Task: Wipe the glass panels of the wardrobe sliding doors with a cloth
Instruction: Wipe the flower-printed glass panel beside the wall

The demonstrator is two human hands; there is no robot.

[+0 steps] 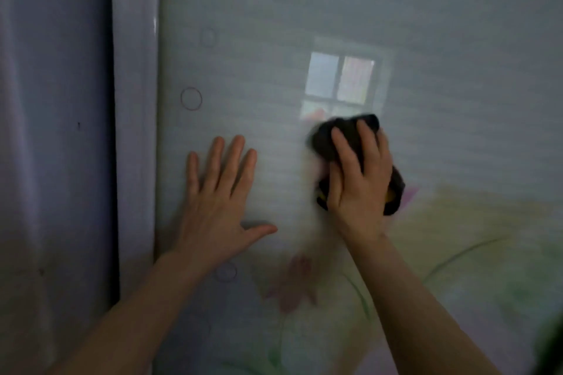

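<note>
Two bare forearms rise from the bottom edge of the frame toward the middle. The left hand [217, 195] lies flat against the glass panel [457, 137] at centre left, its fingers straight and slightly apart, the thumb stretched out to the right. It holds nothing and rests close to the panel's left edge.

The right hand [358, 179] sits at the centre of the frame, a little higher than the left and apart from it. It presses a dark cloth [332, 140] against the glass. The fingers are spread over the bunched cloth and bent down around it, with the thumb along its left side. The cloth shows above the fingertips and again below the heel of the hand at the right, where a small yellow patch peeks out. Its upper edge is blurred.

The glass is pale and frosted, filling most of the frame. Faint printed flowers and green stems show in its lower half, and thin ring marks [191, 98] run down its left side. A window reflection [339, 82] glows just above the cloth, and another bright reflection sits in the upper right corner.

A white door frame [135, 131] runs vertically left of the panel. Beyond it, at the far left, is a second greyish panel [51, 131].
</note>
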